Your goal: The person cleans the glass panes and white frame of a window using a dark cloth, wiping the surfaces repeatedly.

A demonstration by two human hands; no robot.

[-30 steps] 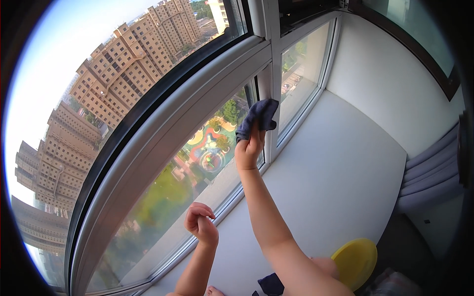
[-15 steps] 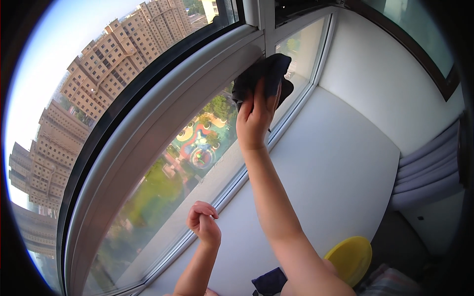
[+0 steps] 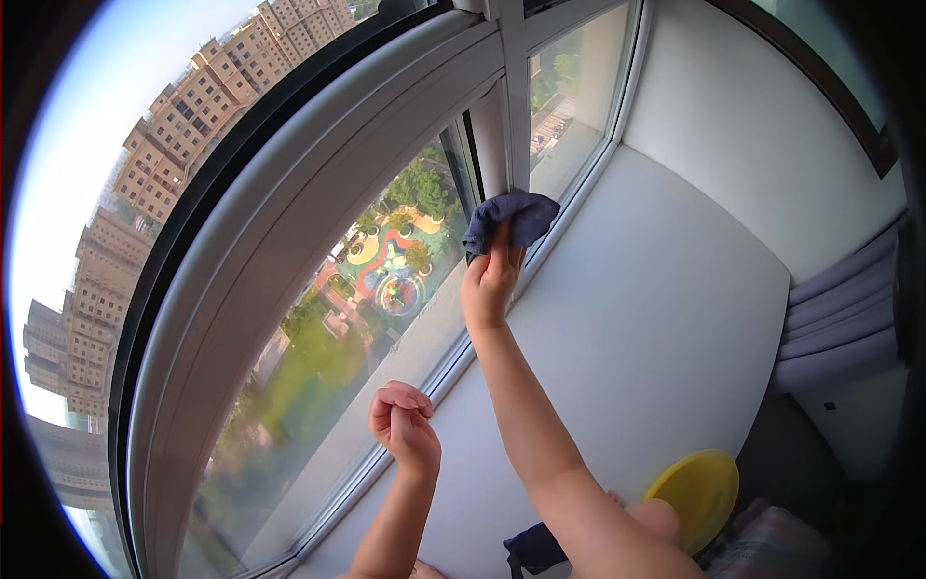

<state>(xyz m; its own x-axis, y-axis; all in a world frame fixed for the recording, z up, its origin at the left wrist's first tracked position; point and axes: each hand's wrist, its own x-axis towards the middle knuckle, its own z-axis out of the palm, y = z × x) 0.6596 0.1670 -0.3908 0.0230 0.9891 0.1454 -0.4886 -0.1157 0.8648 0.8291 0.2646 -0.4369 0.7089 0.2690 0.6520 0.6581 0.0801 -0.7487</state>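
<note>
Crumpled dark-blue cloth (image 3: 511,218) clamped in right hand (image 3: 490,280) against smooth white window frame (image 3: 514,106), left hand (image 3: 405,427) fisted, empty.

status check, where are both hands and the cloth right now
Right hand pressing dark blue cloth against white window frame. Left hand fisted, empty, near the sill. Nothing blocking.

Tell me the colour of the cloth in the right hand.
Dark blue-grey cloth, plain, seen in the head view.

Wide white sill (image 3: 656,318) is lying open for passage; the window frame (image 3: 516,106) is blocking ahead, a yellow basin (image 3: 699,492) crowding the near corner.
</note>
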